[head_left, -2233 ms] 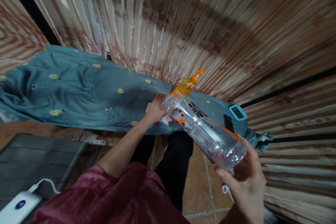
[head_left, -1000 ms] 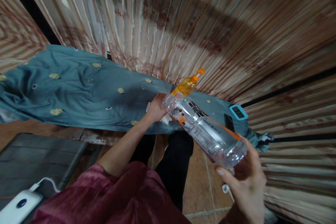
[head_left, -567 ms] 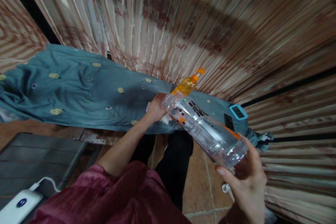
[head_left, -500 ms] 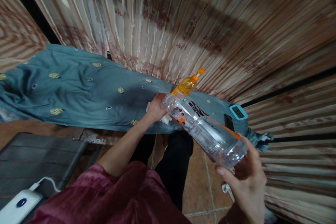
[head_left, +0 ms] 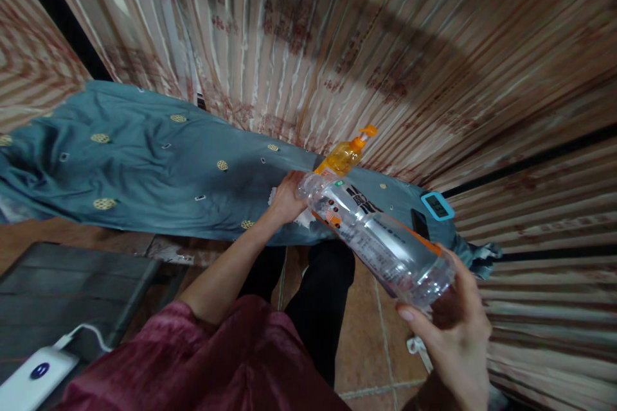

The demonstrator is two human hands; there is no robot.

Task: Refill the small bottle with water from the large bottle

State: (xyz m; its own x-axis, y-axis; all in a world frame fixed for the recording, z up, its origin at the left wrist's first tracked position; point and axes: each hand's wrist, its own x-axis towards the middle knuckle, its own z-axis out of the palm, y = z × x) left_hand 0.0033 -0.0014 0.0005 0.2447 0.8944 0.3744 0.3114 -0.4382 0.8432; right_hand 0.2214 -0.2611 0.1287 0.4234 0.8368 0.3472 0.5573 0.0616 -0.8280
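Note:
A large clear plastic bottle (head_left: pixel 380 231) with a printed label lies slantwise between my two hands, its neck up to the left. My left hand (head_left: pixel 290 198) is closed at the neck end; its fingertips are partly hidden. Around the bottle's base curl the fingers and thumb of my right hand (head_left: pixel 456 327). Just behind the neck stands a yellow pump bottle (head_left: pixel 344 157) with an orange pump head, its lower part covered by the clear bottle. A crumpled white tissue (head_left: pixel 304 218) lies on the cloth beneath my left hand.
A green patterned cloth (head_left: pixel 144 167) covers the narrow table. At its right end are a blue-framed digital timer (head_left: pixel 438 206) and a dark phone-like object (head_left: pixel 420 225). A grey stool-like surface (head_left: pixel 72 289) and a white power bank (head_left: pixel 38 376) with a cable are at lower left. Striped curtains hang behind.

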